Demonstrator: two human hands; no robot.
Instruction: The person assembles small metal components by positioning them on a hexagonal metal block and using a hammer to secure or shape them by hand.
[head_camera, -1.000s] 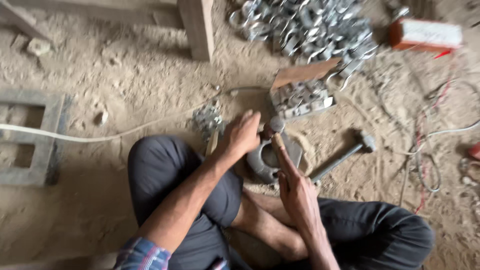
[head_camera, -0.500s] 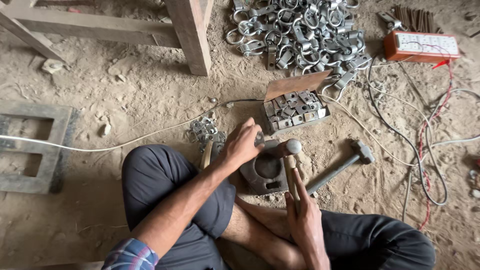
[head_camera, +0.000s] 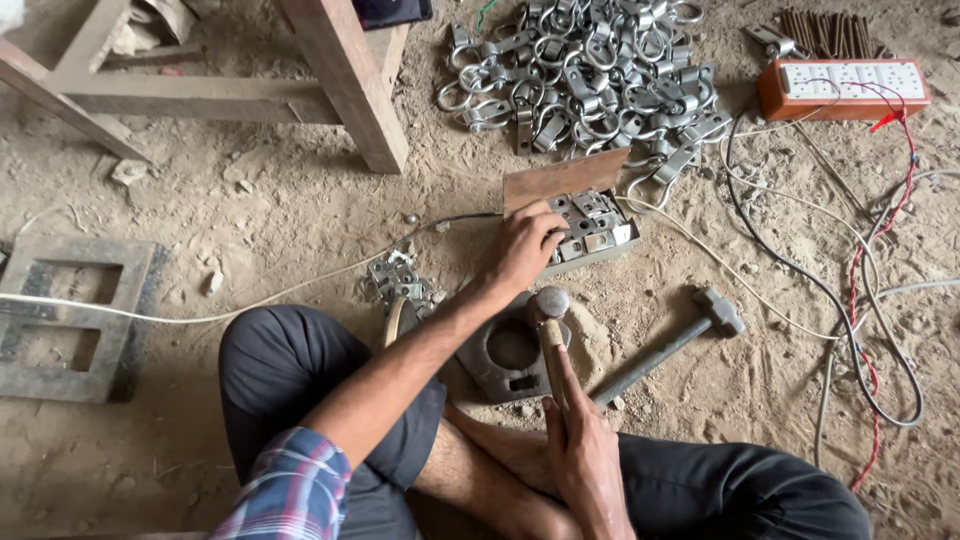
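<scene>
1. A person sits cross-legged on the sandy floor (head_camera: 250, 230), so the work lies within reach between the knees. The body is cut off at the bottom edge.
2. The right hand (head_camera: 585, 455) is closed around a hammer handle, its head (head_camera: 552, 301) resting over a dark metal block (head_camera: 505, 350) that serves as an anvil.
3. The left hand (head_camera: 525, 245) reaches into a small box of metal pieces (head_camera: 590, 225). Its fingers curl down among them; whether they grip one cannot be told.
4. A second hammer (head_camera: 670, 345) lies just right of the block.
5. Farther off lie a heap of grey metal clamps (head_camera: 590, 70) and an orange power strip (head_camera: 845, 88), beside a wooden leg (head_camera: 345, 85) cut off at the top.
</scene>
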